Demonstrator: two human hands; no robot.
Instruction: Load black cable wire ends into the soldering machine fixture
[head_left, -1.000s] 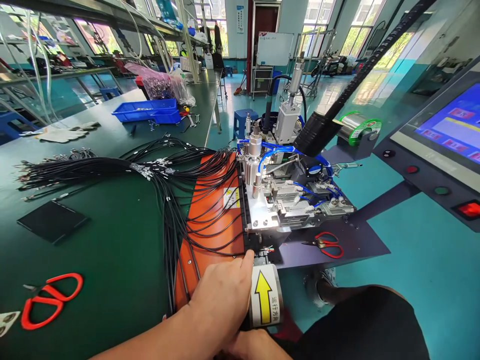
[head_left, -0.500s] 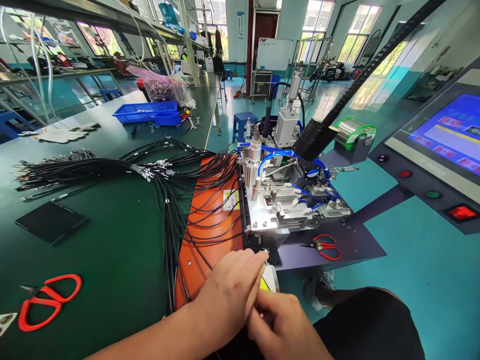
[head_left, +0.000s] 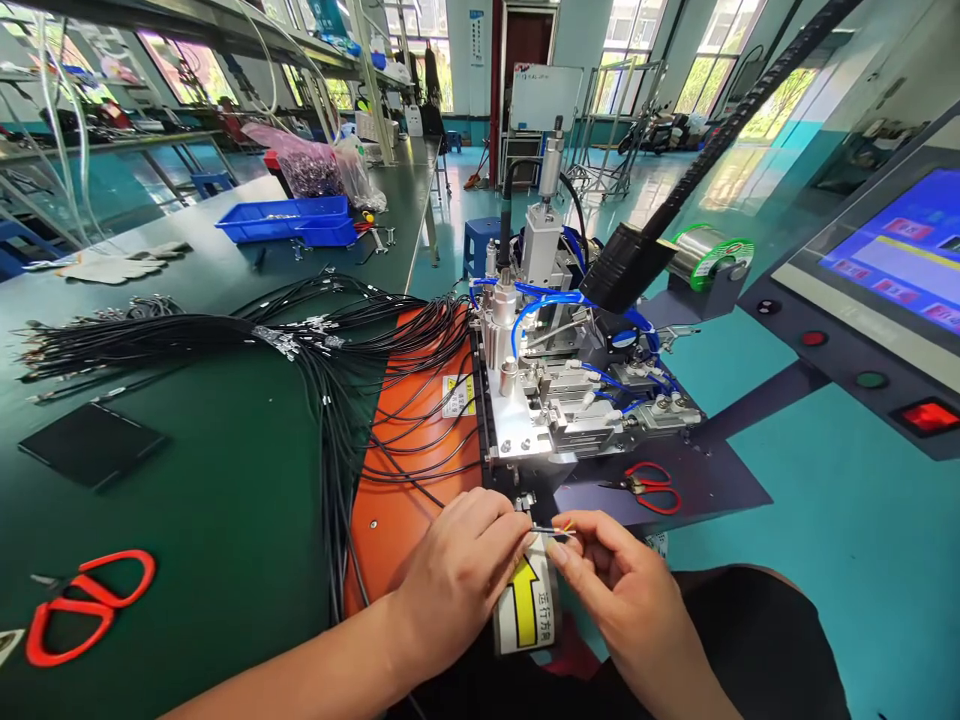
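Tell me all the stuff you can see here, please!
cables: many, black, spread over the green table and orange mat
wire end: one, coloured strands, pinched between both hands
machine: one, silver with blue tubes, behind the hands
arrow label: one, yellow on white, under the hands
scissors: one, red, table's near left
small scissors: one, red, on the dark plate
tray: one, blue, far table
screen: one, blue, right
left hand: holds the wire end
right hand: holds the wire end

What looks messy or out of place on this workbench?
Nothing looks damaged or spilled. The black cables sprawl in a loose tangle over the orange mat, and red-handled scissors lie near the green table's edge.
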